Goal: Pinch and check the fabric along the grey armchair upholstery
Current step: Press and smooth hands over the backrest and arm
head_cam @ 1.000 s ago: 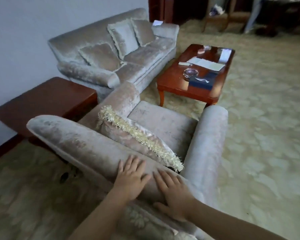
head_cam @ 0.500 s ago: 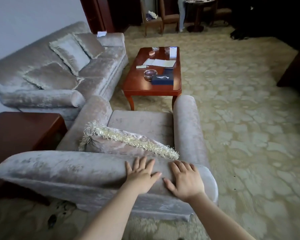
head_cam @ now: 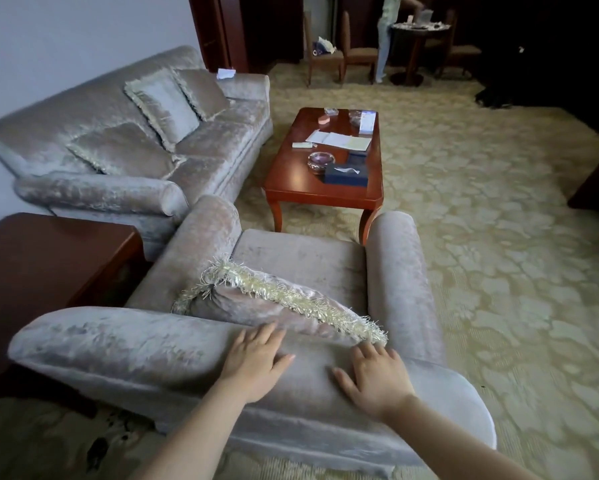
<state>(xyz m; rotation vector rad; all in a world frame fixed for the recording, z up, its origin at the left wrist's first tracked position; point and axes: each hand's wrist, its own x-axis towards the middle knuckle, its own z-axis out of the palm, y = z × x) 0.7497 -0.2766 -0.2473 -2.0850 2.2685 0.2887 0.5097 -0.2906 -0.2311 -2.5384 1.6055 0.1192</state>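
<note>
Patterned carpet [head_cam: 499, 306] covers the whole floor. Long grey sofa [head_cam: 201, 168] stands along the left wall with three cushions on it. Grey armchair [head_cam: 135, 348] is nearest the camera and seen from behind, with its backrest top running across the lower frame and its seat facing the wooden table [head_cam: 298, 188]. That table carries papers, a glass dish and a blue box. Dark side table [head_cam: 49, 258] sits in the corner between sofa and armchair.

Fringed cushion [head_cam: 256, 306] leans against the inside of the armchair back. It lies just beyond the hands, with its fringe close to the right fingertips.

Left hand [head_cam: 253, 362] rests palm-down on the backrest top, fingers [head_cam: 270, 336] straight and slightly apart, reaching over the front edge. Right hand [head_cam: 377, 379] lies just beside it, also flat, fingers [head_cam: 364, 353] spread with the thumb out. Neither hand grips anything and no fold of fabric is raised.

Judgement: the flat palms look like feeling or smoothing the velvet to find a spot. The pinch is not yet made. The next move calls for thumb and forefinger to close on the fabric. The cover looks taut over the padding, so little slack may lift.
</note>
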